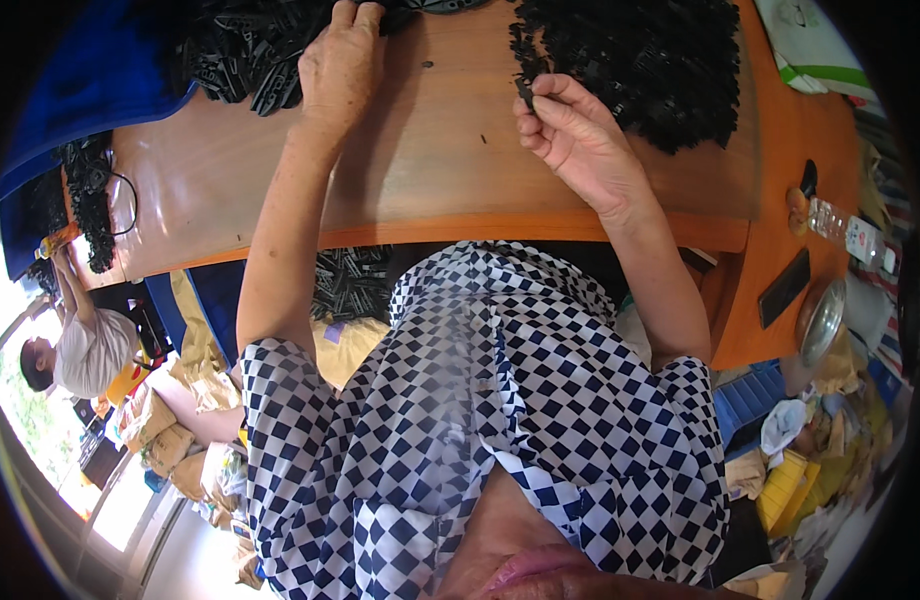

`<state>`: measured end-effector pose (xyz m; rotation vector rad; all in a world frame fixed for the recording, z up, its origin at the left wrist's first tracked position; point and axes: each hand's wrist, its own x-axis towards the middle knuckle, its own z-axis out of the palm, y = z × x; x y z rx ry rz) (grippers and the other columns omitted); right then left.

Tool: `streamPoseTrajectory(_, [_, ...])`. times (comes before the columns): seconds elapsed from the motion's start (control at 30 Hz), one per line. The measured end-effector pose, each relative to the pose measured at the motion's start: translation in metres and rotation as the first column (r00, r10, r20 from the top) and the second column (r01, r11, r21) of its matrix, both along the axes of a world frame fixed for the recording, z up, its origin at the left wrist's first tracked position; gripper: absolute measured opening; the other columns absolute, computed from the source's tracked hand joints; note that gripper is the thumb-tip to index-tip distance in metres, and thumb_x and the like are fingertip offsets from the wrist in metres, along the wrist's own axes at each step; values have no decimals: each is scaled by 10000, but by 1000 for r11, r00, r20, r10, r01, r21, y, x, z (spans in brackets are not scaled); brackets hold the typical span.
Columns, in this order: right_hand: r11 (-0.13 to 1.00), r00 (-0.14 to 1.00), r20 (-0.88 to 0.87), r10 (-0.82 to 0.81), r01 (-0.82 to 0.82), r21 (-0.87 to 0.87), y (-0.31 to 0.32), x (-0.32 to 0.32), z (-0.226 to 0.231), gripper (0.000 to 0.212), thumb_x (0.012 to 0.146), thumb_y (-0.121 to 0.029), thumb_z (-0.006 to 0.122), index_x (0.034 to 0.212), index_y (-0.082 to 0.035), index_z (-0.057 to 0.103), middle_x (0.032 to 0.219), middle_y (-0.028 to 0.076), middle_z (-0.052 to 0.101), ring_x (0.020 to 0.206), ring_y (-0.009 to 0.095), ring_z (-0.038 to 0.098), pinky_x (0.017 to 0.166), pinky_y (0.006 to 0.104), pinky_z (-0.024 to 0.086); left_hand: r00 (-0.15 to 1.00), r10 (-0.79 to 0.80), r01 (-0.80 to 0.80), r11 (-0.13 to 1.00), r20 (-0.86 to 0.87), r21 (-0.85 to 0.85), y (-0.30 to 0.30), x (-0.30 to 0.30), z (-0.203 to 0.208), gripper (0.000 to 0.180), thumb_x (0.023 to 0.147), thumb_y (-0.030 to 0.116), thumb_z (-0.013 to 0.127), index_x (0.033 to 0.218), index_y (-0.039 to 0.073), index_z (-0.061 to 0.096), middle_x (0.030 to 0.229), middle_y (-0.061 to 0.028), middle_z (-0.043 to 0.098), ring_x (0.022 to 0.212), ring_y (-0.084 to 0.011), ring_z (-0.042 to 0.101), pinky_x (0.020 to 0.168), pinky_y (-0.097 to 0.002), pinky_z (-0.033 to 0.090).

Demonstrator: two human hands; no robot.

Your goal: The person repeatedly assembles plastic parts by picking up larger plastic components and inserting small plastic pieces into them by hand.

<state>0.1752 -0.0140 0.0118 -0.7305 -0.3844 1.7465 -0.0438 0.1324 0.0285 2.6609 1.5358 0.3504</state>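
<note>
Pinching a small black piece (525, 92) in the right grip (583, 140), clamped between thumb and fingertips, right at the near left side of a broad black pile (660, 70). Across to the left grip (340, 80), palm down beside a heap of long black parts (265, 60); fingertips lost at the upper edge, so impossible to tell whether closed on anything. In between, a brown wooden table (460, 150), dotted with dark fragments. Beyond the heap, broad blue material (100, 130). Out to the right, on the table, a clear bottle (828, 222) lying on its side, a flat dark slab (785, 288), and near the edge a round metal bowl (825, 320). Below table height, more black parts (352, 285) above a tan bag (345, 345). Down right, a blue crate (752, 405) and a yellow container (788, 490) amid clutter. Far left, brown paper bags (170, 440) crowded together near a co-worker (98, 355) in a light shirt, beside a bright window.
</note>
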Motion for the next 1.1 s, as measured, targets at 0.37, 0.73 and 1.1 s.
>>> streamPoseTrajectory(0.37, [1000, 939, 345, 12, -18, 14, -11, -11, 14, 110, 935, -103, 589, 1042, -86, 567, 987, 114, 674, 803, 151, 658, 706, 253, 524, 949, -62, 35, 995, 309, 94, -5, -17, -42, 244, 839, 201, 691, 1018, 57, 610, 857, -80, 654, 795, -264, 652, 700, -335, 493])
streamPoseTrajectory(0.73, [984, 755, 645, -117, 3, 176, -4, -46, 6, 153, 937, -126, 598, 1037, -13, 578, 988, 112, 676, 806, 134, 652, 726, 239, 512, 120, 744, 624, 458, 657, -633, -97, -2, -28, 167, 906, 95, 644, 1033, 32, 556, 940, -117, 687, 752, -127, 679, 452, -156, 405])
streamPoseTrajectory(1.1, [970, 835, 503, -224, 140, 200, 0, -73, -4, 86, 900, -66, 639, 939, 11, 639, 1010, 56, 609, 807, 105, 601, 740, 240, 519, 179, 639, 521, 583, 748, -624, -115, 3, -34, 453, 855, 3, 678, 1266, -19, 489, 956, -104, 664, 744, -119, 667, 503, -171, 452])
